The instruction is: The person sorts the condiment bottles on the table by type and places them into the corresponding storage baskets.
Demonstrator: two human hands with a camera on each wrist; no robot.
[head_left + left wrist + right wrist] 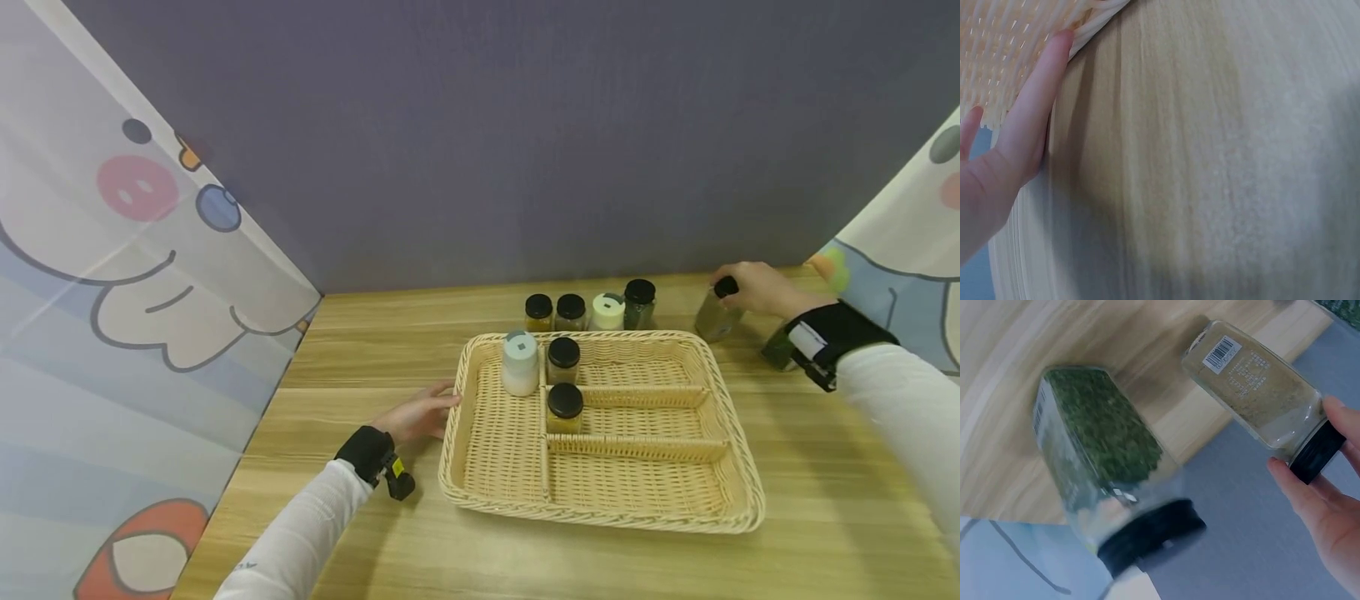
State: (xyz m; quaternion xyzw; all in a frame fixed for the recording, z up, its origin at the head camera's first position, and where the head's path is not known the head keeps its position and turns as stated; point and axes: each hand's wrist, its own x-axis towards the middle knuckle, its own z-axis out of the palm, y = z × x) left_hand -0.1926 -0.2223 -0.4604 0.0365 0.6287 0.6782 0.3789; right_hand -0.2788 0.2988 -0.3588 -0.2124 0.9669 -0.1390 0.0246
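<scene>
My right hand (765,287) pinches the black lid of a spice jar (716,318) at the table's back right. In the right wrist view this jar (1254,387) is clear, with tan powder and a barcode label. Beside it stands a jar of green dried herbs (1104,425), partly hidden by my wrist in the head view. My left hand (420,414) touches the left side of a divided wicker basket (600,521), a straight finger against its rim. Inside are a white-topped jar (520,367) at left and two black-lidded jars, one brownish (563,360), one yellow (565,408).
Behind the basket stands a row of jars: two black-lidded jars (538,312), a pale-lidded jar (607,312) and a dark green jar (639,304). A grey panel (525,150) closes off the wooden table's back edge. Cartoon-printed curtains (135,283) hang at both sides.
</scene>
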